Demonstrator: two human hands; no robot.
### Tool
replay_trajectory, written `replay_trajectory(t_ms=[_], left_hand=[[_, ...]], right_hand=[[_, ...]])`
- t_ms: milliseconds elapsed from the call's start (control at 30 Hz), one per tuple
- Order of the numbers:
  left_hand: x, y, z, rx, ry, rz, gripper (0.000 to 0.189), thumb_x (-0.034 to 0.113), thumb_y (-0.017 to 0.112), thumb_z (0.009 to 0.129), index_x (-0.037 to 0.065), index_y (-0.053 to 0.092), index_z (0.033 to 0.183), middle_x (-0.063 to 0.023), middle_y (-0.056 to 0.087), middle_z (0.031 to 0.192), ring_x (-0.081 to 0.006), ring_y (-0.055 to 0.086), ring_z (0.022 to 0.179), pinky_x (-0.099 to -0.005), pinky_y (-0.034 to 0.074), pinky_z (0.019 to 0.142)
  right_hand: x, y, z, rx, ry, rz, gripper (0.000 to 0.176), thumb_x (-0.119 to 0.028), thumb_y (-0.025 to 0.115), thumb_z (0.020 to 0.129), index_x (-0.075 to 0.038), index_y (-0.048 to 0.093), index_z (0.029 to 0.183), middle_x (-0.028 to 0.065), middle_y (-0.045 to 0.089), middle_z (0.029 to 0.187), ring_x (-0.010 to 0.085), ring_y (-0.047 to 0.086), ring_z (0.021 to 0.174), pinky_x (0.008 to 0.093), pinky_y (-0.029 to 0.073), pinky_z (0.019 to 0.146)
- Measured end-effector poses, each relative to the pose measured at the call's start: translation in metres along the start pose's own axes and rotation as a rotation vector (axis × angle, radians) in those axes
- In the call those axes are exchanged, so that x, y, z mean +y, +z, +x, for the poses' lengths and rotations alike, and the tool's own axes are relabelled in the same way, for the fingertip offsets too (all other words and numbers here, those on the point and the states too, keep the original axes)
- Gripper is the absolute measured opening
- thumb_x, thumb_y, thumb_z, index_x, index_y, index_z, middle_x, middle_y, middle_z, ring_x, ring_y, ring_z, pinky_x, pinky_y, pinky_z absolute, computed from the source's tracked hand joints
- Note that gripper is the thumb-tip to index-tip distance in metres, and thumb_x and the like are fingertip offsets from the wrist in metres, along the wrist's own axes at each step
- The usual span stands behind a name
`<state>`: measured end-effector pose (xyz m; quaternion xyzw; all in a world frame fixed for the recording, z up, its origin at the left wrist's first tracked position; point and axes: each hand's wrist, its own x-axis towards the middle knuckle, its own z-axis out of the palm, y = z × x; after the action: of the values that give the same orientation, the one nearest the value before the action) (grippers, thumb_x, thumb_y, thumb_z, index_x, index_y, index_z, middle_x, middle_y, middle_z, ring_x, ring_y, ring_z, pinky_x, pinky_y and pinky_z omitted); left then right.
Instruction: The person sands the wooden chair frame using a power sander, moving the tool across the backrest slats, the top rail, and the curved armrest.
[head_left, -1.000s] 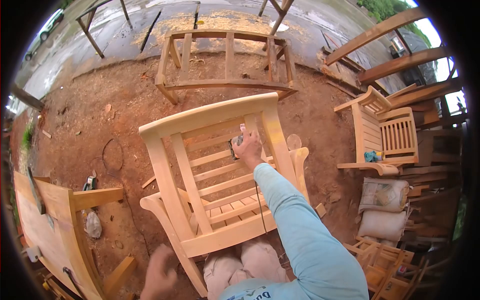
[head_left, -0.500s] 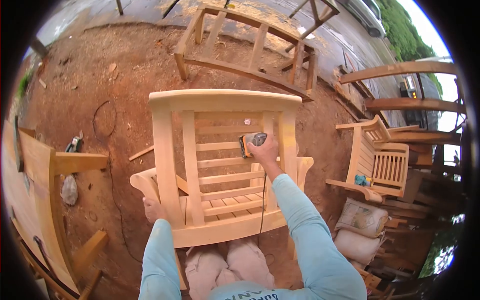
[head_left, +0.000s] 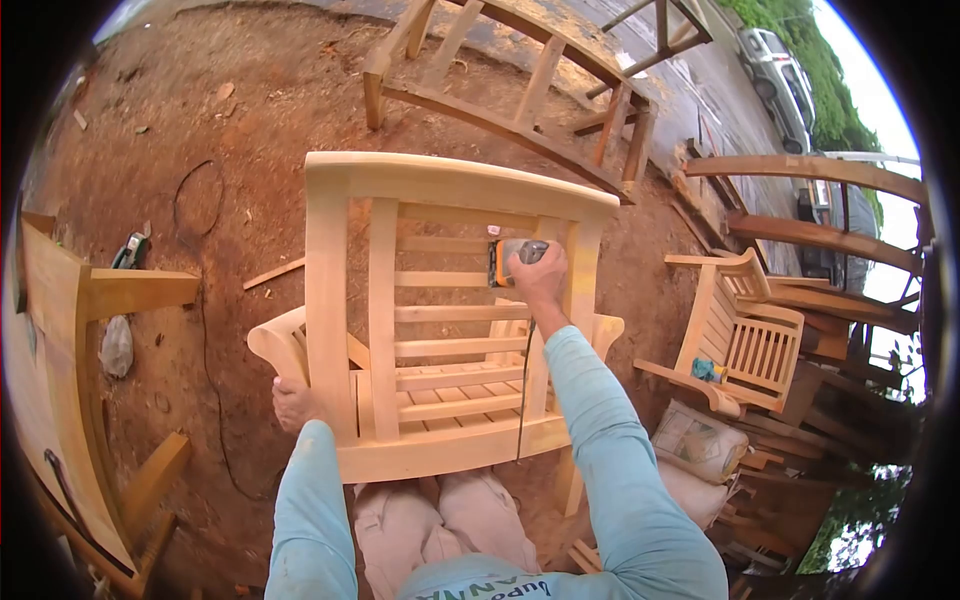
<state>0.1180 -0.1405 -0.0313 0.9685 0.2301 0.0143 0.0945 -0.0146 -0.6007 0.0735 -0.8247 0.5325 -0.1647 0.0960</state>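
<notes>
A pale wooden armchair (head_left: 332, 300) stands in front of me with its slatted back facing up toward me. My right hand (head_left: 541, 277) is wrapped round an orange and grey power sander (head_left: 503, 264), held at the right part of the back slats, near the right upright. Its cord (head_left: 524, 390) hangs down across the slats. At the left side, my left hand (head_left: 296, 402) is closed on the chair's armrest (head_left: 277, 345); part of its grip is hidden behind the wood. A small pinkish label or block (head_left: 494, 231) shows just above the sander.
A darker wooden frame (head_left: 470, 108) lies beyond the chair. To the right are a slatted bench (head_left: 705, 310) with a teal tool (head_left: 709, 370) on it, and filled sacks (head_left: 700, 440). Large timber furniture (head_left: 60, 340) stands left. A black cable (head_left: 212, 370) trails over the dirt.
My right hand and the sander have shifted slightly toward the chair's top rail. My left hand still holds the armrest. The whole view has shifted a little.
</notes>
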Motion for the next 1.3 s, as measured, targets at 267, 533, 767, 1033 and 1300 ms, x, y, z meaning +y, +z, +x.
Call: replay_trajectory(t_ms=[267,533,767,1033,1300], left_hand=[[0.001,-0.008,0.014,-0.186,-0.147,-0.018,0.061,0.053,0.033,0.106,0.011,0.076,0.101,-0.019,0.077,0.108,-0.0451,0.072,0.101,-0.0574,0.055,0.089],[0.017,-0.017,0.023,-0.202,-0.308,0.026,0.048,0.037,0.037,0.097,0.011,0.075,0.107,-0.0195,0.077,0.11,-0.0441,0.072,0.104,-0.0569,0.055,0.091],[0.017,-0.017,0.021,-0.126,-0.31,-0.007,0.043,0.038,0.043,0.091,0.011,0.076,0.101,-0.0178,0.077,0.102,-0.0418,0.073,0.095,-0.0568,0.055,0.085],[0.013,-0.006,0.022,-0.074,-0.313,0.005,0.04,0.037,0.047,0.089,0.01,0.076,0.096,-0.019,0.077,0.094,-0.0419,0.073,0.09,-0.0564,0.055,0.081],[0.017,-0.012,0.022,-0.102,-0.336,-0.014,0.038,0.036,0.048,0.089,0.01,0.076,0.095,-0.019,0.078,0.094,-0.0423,0.074,0.089,-0.0567,0.055,0.079]], right_hand=[[-0.02,-0.006,0.029,-0.066,0.117,-0.102,0.067,-0.043,0.08,0.073,0.002,0.058,0.118,0.0242,0.063,0.115,0.0429,0.065,0.109,0.0525,0.054,0.093],[-0.073,-0.015,0.003,-0.158,0.165,-0.134,0.068,-0.043,0.079,0.076,0.002,0.053,0.121,0.0235,0.061,0.121,0.0401,0.064,0.112,0.0499,0.054,0.096],[-0.124,0.003,-0.019,-0.209,0.129,-0.115,0.076,-0.044,0.08,0.079,0.003,0.05,0.131,0.0241,0.058,0.124,0.0415,0.065,0.113,0.0497,0.056,0.094],[-0.165,0.023,-0.045,-0.167,0.034,-0.03,0.079,-0.042,0.079,0.082,0.003,0.044,0.136,0.0263,0.054,0.128,0.0446,0.065,0.112,0.0527,0.056,0.093],[-0.199,0.027,-0.055,-0.192,0.038,-0.01,0.078,-0.043,0.08,0.082,0.001,0.044,0.136,0.0256,0.054,0.127,0.0456,0.065,0.111,0.0542,0.056,0.091]])
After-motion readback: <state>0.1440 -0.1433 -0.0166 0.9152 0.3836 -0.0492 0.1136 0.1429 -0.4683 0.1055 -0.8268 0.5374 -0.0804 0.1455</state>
